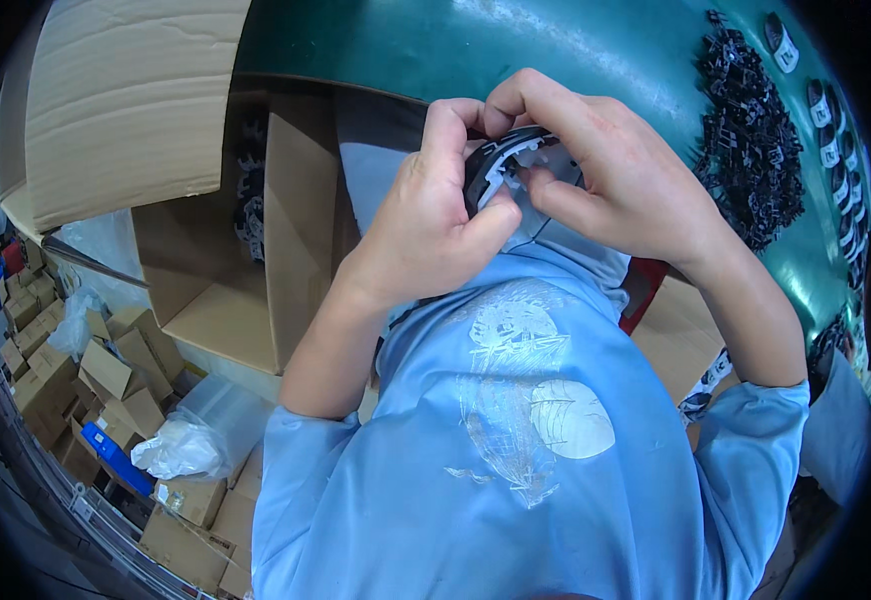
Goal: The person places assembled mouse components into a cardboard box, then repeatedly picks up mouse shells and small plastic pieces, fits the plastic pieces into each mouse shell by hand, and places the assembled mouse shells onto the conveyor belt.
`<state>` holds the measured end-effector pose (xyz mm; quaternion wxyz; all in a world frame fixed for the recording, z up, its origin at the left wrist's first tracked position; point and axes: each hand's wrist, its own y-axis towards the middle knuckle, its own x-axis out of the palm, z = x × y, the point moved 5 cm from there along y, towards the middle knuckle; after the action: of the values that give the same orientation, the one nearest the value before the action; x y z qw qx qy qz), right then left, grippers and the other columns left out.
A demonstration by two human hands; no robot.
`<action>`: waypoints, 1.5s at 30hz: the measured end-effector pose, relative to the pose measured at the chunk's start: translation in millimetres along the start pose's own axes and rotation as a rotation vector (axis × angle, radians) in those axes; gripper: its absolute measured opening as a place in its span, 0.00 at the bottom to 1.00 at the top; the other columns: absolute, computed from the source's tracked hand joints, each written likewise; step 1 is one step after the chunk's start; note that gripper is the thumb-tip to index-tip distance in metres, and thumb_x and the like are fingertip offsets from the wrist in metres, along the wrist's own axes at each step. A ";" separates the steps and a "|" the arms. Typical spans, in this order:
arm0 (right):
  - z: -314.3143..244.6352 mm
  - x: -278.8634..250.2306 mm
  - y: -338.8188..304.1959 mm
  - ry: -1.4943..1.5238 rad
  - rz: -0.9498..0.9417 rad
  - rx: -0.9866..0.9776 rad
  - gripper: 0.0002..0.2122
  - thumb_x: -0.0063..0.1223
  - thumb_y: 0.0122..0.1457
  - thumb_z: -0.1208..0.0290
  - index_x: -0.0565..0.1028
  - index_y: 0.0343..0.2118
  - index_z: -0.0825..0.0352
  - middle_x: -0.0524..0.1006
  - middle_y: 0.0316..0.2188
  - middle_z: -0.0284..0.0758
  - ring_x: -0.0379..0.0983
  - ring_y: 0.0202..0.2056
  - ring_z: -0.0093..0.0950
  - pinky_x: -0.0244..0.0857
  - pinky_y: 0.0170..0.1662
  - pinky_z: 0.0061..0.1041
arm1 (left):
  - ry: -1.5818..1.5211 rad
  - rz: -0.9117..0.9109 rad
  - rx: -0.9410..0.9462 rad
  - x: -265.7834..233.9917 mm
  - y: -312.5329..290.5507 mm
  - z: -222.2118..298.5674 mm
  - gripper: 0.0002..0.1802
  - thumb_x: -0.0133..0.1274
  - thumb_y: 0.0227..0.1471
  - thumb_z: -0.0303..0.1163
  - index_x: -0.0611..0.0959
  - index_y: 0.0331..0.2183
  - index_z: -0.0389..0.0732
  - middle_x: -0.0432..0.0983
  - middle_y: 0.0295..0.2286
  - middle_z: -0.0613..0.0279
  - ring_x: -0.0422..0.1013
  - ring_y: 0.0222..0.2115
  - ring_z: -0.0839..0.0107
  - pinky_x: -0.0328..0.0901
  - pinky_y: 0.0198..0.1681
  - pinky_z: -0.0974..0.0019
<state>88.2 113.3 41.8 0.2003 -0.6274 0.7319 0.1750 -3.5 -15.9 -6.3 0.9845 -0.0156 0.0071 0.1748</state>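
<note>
A curved plastic part [497,163] with a black outer shell and a white, toothed inner frame is held up in front of my chest, between both hands. My left hand [426,225] grips it from the left, with the thumb along the lower white edge. Bent over its top edge are the fingers of my right hand [621,165], while that thumb reaches to the inner side. The fingers cover much of the part, and whether a smaller piece sits under the right thumb is hidden.
To the left stands an open cardboard box [301,225] with black-and-white parts inside. On the green surface [396,45] lie a heap of small black pieces [751,140] and a row of black-and-white parts [783,43]. Cartons [48,375] and a clear plastic bag [191,440] crowd the lower left.
</note>
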 end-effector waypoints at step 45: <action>-1.2 21.4 14.0 -0.192 0.027 -0.131 0.21 0.54 0.51 0.84 0.70 0.50 0.69 0.80 0.40 0.47 0.78 0.43 0.50 0.72 0.44 0.42 | 0.621 0.183 0.051 -23.8 1.8 21.5 0.14 0.63 0.47 0.31 0.85 0.37 0.35 0.82 0.26 0.49 0.80 0.27 0.51 0.74 0.30 0.56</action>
<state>71.5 96.7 31.9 0.2256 -0.6095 0.7048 0.2842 -26.3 -21.7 15.6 0.9156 -0.0430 0.3127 0.2491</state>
